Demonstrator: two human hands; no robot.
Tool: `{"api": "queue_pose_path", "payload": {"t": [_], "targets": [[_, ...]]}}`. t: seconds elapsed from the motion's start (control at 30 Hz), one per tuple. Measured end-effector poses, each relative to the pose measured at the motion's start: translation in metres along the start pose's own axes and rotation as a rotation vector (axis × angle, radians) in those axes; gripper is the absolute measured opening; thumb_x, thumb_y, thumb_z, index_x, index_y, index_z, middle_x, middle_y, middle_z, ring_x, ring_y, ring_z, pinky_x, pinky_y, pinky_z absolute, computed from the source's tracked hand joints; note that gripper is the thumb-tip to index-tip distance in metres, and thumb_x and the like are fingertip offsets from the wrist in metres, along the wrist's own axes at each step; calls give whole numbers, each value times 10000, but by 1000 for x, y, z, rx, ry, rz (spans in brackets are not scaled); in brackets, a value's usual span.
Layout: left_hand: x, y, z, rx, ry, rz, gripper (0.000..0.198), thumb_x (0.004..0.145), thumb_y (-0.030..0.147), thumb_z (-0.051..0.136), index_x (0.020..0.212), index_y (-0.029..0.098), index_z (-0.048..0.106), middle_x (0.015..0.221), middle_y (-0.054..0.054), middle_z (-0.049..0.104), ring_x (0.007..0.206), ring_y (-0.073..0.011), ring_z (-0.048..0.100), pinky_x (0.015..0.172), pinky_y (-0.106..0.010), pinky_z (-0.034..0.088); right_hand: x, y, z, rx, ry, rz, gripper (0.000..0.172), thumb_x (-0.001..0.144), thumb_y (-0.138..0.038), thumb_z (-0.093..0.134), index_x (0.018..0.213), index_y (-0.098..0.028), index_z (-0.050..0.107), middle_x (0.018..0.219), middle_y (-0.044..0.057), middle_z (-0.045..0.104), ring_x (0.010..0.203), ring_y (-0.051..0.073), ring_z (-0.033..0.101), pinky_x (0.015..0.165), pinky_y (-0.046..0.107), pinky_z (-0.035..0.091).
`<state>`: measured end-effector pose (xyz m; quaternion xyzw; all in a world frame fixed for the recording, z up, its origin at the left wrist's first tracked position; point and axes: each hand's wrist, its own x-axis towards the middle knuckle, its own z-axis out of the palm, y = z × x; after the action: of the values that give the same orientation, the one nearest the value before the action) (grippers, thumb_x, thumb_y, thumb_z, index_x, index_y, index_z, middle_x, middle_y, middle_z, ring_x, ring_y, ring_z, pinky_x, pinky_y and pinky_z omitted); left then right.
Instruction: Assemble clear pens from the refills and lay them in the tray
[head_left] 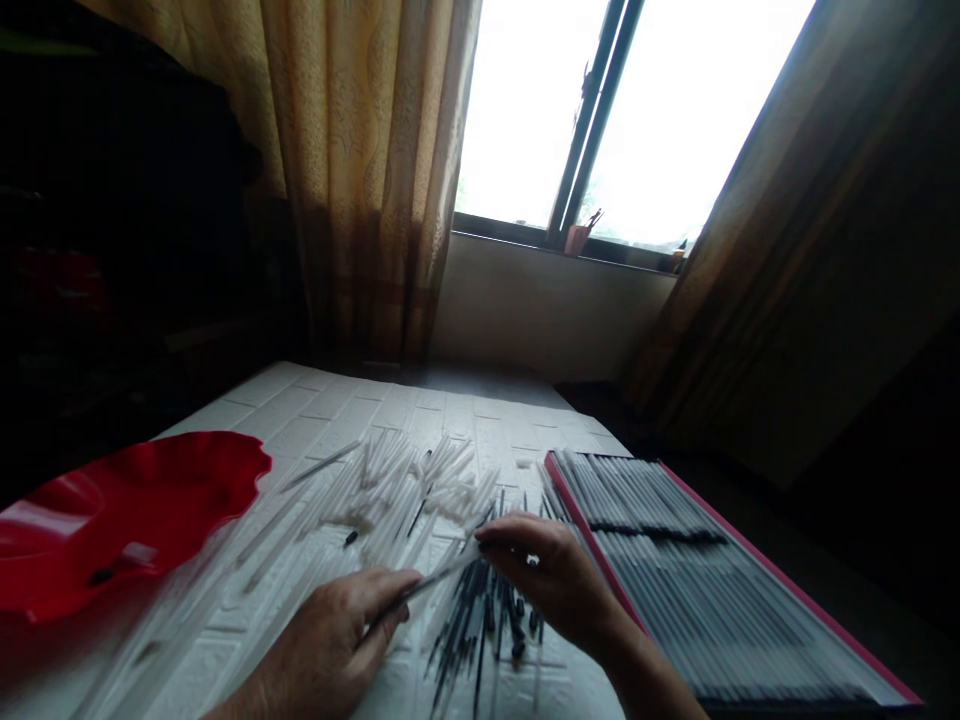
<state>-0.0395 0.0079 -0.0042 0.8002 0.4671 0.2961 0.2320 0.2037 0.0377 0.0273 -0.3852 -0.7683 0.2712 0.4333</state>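
My left hand (330,625) is closed round one end of a slim pen (442,573) with a greyish clear barrel. The fingers of my right hand (551,570) pinch its other end, so the pen slants up to the right between both hands. Below it lies a loose pile of dark pen refills (459,625) with small black caps (517,645) among them. Beyond my left hand, many clear pen barrels (382,495) are spread over the table. The pen's ends are hidden by my fingers.
At right, a pink-edged box (596,555) holds rows of pens (720,600). A red wavy-rimmed bowl (247,455) stands at left with a small black piece inside. All lie on a white brick-patterned table (315,400); curtains (367,150) and a window are behind.
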Motion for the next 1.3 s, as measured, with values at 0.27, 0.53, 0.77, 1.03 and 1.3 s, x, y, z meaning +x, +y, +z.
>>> {"api": "queue_pose_path", "payload": {"t": [0.27, 0.53, 0.77, 1.03, 1.3], "targets": [[2, 2, -5, -1, -31, 46, 308, 864, 193, 519, 1091, 281, 709, 935, -44, 756, 853, -222, 706, 761, -254, 524, 0, -4, -8, -230, -125, -25, 147, 848, -228, 604, 862, -154, 731, 752, 59, 725, 655, 158, 658, 611, 231, 467], [-2, -9, 4, 13, 31, 100, 311, 885, 210, 502, 1107, 301, 700, 949, -38, 755, 848, -204, 701, 794, -262, 530, -3, 3, 2, -459, -167, -27, 474, 944, -366, 379, 508, -194, 453, 480, -29, 448, 436, 95, 434, 476, 218, 281], [1, -2, -3, 47, -7, 109, 300, 885, 212, 496, 1100, 251, 703, 954, -48, 768, 868, -208, 718, 786, -269, 548, -1, 3, 0, -306, -175, 41, 405, 943, -390, 348, 689, -181, 585, 601, 7, 578, 553, 126, 532, 557, 217, 370], [2, 3, -6, 61, -47, 50, 304, 880, 221, 483, 1083, 208, 710, 980, -72, 767, 900, -233, 720, 794, -302, 554, -2, -6, -8, -136, -177, 84, 74, 817, -213, 563, 833, -175, 625, 712, -3, 607, 608, 115, 519, 551, 198, 388], [-1, 1, -4, 73, -44, 72, 313, 885, 215, 470, 1095, 214, 702, 966, -77, 761, 883, -232, 717, 786, -313, 554, 0, 4, 1, -380, -157, -4, 326, 904, -332, 446, 606, -198, 459, 561, -33, 464, 512, 104, 438, 521, 223, 282]]}}
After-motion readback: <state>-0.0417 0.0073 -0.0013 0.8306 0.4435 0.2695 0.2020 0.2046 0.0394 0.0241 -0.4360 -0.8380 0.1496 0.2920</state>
